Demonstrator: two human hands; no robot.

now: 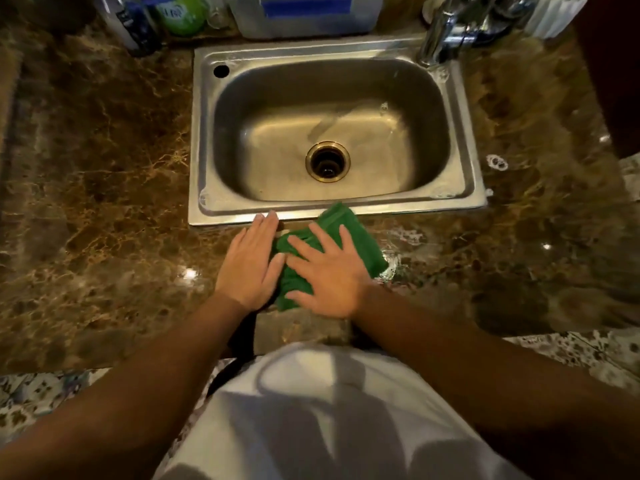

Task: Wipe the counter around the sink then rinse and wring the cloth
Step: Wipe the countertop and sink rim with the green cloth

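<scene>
green cloth (349, 233): bunched, flat on brown marble desk (104, 174), front strip just before stainless sink (464, 188) rim. right hand (329, 271): open, fingers spread, palm pressed on cloth. left hand (251, 261): open, flat, fingers together, at cloth's left edge, fingertips reaching sink rim. sink basin: empty, drain (327, 161) at centre. chrome tap (450, 26): rear right corner. bottles (135, 22), plastic container (304, 15): behind sink.

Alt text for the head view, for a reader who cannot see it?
Both hands, left and right, press flat on a green cloth on the brown marble counter, just in front of an empty steel sink.
</scene>
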